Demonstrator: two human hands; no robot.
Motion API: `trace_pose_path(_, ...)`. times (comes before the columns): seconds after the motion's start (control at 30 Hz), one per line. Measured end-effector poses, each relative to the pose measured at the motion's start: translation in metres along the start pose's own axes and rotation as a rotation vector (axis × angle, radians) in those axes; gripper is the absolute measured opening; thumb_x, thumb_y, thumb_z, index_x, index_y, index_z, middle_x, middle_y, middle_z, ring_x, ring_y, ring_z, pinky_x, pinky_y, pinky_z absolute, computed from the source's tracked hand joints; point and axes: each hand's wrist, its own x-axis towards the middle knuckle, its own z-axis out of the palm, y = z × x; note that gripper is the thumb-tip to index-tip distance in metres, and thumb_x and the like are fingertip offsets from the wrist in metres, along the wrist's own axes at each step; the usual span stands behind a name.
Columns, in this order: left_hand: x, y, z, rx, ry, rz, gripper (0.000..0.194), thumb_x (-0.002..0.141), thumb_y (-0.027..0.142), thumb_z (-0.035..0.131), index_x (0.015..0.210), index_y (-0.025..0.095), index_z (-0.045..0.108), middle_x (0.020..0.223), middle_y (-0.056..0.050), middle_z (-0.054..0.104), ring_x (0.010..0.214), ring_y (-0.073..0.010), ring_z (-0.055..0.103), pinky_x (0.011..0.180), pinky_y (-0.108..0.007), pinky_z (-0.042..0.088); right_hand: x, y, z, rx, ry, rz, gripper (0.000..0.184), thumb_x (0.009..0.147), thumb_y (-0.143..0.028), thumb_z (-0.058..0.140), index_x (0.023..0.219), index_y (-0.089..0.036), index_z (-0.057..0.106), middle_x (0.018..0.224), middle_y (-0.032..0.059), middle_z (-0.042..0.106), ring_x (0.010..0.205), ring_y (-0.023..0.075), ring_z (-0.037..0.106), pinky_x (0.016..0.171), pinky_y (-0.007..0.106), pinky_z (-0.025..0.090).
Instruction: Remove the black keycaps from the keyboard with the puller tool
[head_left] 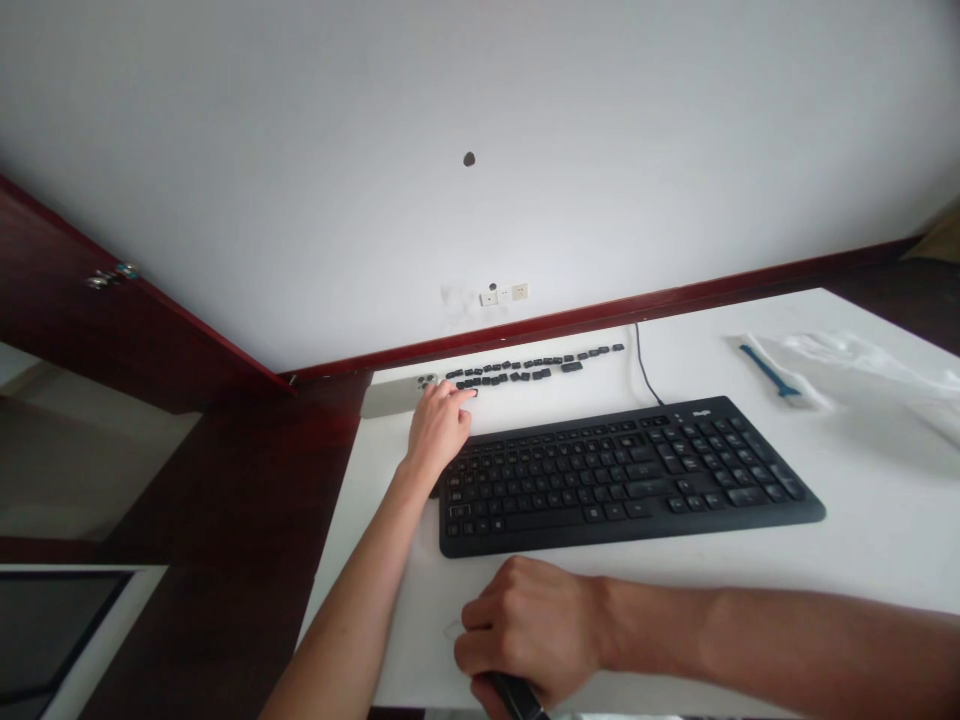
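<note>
My left hand (439, 425) reaches over the top left corner of a black computer keyboard (622, 475), its fingertips on or just above the end of a row of loose black keycaps (525, 372). Whether it grips a keycap is hard to tell. Beside that hand lies a grey smartphone (394, 396), back up, with its camera lenses showing. My right hand (525, 630) rests near the keyboard's front edge, closed around a black tool handle (516, 696), most of which is hidden by the fingers and the picture's bottom edge.
The white desk (862, 310) holds a blue-handled brush (769, 371) on a transparent plastic sheet (847, 365) at the right. A black cable (641, 360) runs up to the wall. Dark red wood trim (600, 307) edges the desk's back and left.
</note>
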Motion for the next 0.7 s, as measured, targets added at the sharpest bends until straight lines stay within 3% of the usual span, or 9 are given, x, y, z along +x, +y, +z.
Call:
trace_pose_path(0.27, -0.002, -0.003, 0.000, 0.011, 0.009, -0.017, 0.045, 0.088, 0.006, 0.054, 0.125, 0.019, 0.075, 0.103, -0.009, 0.066, 0.100, -0.0267, 0.056, 0.098, -0.042, 0.052, 0.004, -0.002, -0.006, -0.036, -0.017, -0.021, 0.020, 0.093, -0.040, 0.060, 0.083, -0.024, 0.053, 0.071, -0.0052, 0.057, 0.054, 0.0120, 0.049, 0.047, 0.029, 0.026)
trace_pose_path(0.4, -0.001, -0.004, -0.002, -0.014, 0.024, -0.020, 0.048, 0.087, 0.005, 0.054, 0.129, 0.019, 0.073, 0.105, -0.010, 0.066, 0.102, -0.0271, 0.057, 0.099, -0.042, 0.051, 0.006, -0.003, -0.017, -0.088, -0.001, -0.045, 0.020, 0.099, -0.042, 0.052, 0.096, -0.023, 0.058, 0.075, -0.0038, 0.060, 0.056, 0.0131, 0.051, 0.049, 0.030, 0.030)
trace_pose_path(0.5, -0.002, -0.003, -0.011, -0.045, 0.057, -0.027, 0.048, 0.087, 0.006, 0.053, 0.129, 0.021, 0.072, 0.104, -0.009, 0.066, 0.103, -0.0261, 0.058, 0.098, -0.039, 0.050, 0.009, 0.002, -0.036, -0.198, 0.070, -0.076, 0.029, 0.101, -0.044, 0.048, 0.113, -0.020, 0.060, 0.079, -0.0008, 0.061, 0.062, 0.0164, 0.053, 0.056, 0.032, 0.036)
trace_pose_path(0.57, -0.005, -0.001, -0.020, -0.082, 0.070, -0.037, 0.043, 0.089, 0.008, 0.053, 0.123, 0.022, 0.075, 0.101, -0.007, 0.066, 0.101, -0.0250, 0.059, 0.096, -0.036, 0.050, 0.011, 0.010, -0.055, -0.253, 0.106, -0.049, 0.033, 0.103, -0.046, 0.047, 0.113, -0.018, 0.061, 0.086, 0.0031, 0.064, 0.071, 0.0182, 0.055, 0.063, 0.032, 0.040)
trace_pose_path(0.63, -0.010, 0.003, -0.028, -0.131, 0.073, -0.051, 0.036, 0.091, 0.010, 0.053, 0.114, 0.024, 0.077, 0.097, -0.006, 0.067, 0.096, -0.0232, 0.061, 0.091, -0.034, 0.051, 0.013, 0.019, -0.078, -0.242, 0.134, 0.033, 0.021, 0.104, -0.029, 0.046, 0.095, -0.017, 0.061, 0.085, 0.0037, 0.063, 0.072, 0.0169, 0.053, 0.067, 0.030, 0.040)
trace_pose_path(0.7, -0.016, 0.008, -0.034, -0.186, 0.061, -0.055, 0.031, 0.091, 0.013, 0.054, 0.107, 0.024, 0.079, 0.093, -0.004, 0.069, 0.091, -0.0218, 0.063, 0.086, -0.033, 0.051, 0.014, 0.030, -0.102, -0.137, 0.144, 0.170, 0.016, 0.096, -0.010, 0.049, 0.086, -0.018, 0.058, 0.083, 0.0019, 0.060, 0.072, 0.0146, 0.050, 0.068, 0.027, 0.039)
